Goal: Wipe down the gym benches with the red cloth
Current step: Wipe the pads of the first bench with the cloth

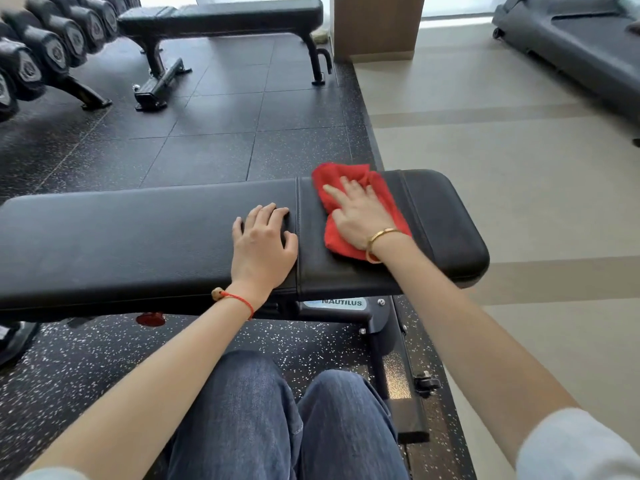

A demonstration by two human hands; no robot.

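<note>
Pressing flat-fingered, the right hand (360, 216) spreads a crumpled red cloth (349, 178) on the black bench (138, 237).

Bright, even daylight from the windows ahead of you

You have soft light coming from the far top edge, where the panes blow out to white; it puts pale sheen on the near bench (138, 237) pad and the dark floor tiles (214, 112), with only faint shadows under your hands. The centre is sharp, but the dumbbell rack (41, 53) at upper left smears, and the wide lens bows straight lines near the edges
</note>
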